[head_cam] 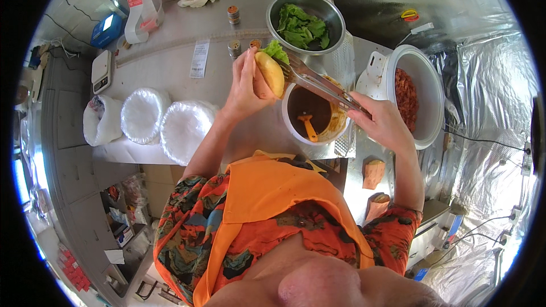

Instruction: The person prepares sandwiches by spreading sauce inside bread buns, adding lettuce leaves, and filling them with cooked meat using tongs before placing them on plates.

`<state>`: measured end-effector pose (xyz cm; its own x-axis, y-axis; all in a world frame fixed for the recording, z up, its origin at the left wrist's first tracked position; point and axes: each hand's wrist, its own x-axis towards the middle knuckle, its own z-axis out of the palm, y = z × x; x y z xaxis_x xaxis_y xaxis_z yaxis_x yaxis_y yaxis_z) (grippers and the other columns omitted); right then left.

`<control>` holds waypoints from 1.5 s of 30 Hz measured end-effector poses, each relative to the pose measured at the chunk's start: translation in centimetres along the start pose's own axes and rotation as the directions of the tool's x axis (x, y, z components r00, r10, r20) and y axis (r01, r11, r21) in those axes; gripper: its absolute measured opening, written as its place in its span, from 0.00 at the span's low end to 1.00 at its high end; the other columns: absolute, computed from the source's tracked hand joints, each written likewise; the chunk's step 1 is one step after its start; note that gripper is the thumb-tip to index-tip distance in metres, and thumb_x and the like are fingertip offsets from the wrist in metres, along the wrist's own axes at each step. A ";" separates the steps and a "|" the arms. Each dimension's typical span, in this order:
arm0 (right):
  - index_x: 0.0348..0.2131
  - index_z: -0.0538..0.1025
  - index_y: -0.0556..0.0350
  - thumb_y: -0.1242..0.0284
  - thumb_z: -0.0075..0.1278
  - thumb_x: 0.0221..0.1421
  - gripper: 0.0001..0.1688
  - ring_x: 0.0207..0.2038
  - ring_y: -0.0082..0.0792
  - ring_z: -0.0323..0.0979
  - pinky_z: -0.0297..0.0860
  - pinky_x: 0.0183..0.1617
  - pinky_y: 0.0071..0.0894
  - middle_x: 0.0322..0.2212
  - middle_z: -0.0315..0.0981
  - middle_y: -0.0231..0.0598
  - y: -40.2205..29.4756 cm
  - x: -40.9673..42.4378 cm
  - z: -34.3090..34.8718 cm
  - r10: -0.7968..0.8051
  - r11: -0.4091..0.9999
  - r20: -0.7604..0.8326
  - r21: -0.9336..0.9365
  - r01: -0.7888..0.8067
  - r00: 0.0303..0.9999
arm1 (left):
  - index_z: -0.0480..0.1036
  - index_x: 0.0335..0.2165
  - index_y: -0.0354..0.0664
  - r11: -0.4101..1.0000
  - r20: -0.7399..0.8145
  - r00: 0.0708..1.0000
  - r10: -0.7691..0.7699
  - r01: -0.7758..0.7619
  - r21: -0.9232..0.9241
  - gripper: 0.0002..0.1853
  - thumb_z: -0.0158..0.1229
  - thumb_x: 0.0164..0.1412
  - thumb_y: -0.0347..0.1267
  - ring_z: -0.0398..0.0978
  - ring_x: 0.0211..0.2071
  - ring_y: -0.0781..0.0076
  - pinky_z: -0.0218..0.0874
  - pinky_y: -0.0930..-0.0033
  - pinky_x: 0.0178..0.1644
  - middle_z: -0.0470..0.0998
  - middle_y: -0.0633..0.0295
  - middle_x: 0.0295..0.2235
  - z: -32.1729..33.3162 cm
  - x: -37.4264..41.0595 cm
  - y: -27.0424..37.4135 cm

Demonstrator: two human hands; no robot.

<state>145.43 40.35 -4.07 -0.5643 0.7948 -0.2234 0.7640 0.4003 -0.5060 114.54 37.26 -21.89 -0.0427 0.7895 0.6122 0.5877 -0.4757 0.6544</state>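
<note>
My left hand (247, 87) grips a split bun (272, 72) in a paper sleeve, above the steel counter. Green lettuce (275, 51) sticks out of the bun's far end. In my right hand (379, 121) is a pair of metal tongs (324, 89), whose fork-like tips meet the bun's opening; what lies between the tips is hidden. Below the tongs stands a white tub of brown sauce (309, 108) with an orange-handled utensil (309, 128) in it. Behind it, a steel bowl (341, 23) holds lettuce leaves (303, 27).
At right is a white tub (431, 98) of reddish shredded filling (406, 98). Two sleeved buns (373, 175) lie near my right forearm. Plastic-lined containers (145, 115) line the left counter, near a scale (102, 71). Spice jars (233, 47) and a printed slip (199, 59) sit farther back.
</note>
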 end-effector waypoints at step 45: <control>0.47 0.80 0.52 0.67 0.51 0.62 0.17 0.17 0.31 0.70 0.66 0.22 0.33 0.18 0.73 0.37 35.0 -6.2 -10.7 0.323 0.944 -0.010 0.079 -0.321 0.946 | 0.39 0.69 0.47 0.575 0.518 0.830 -0.207 0.531 -0.622 0.59 0.62 0.43 0.19 0.68 0.54 0.67 0.66 0.64 0.55 0.63 0.58 0.58 17.7 8.1 17.9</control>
<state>179.07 54.31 -11.46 -0.2843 0.8860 -0.3662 0.8775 0.0867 -0.4717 138.98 41.96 -13.09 0.2614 0.9545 0.1435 -0.1875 -0.0956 0.9776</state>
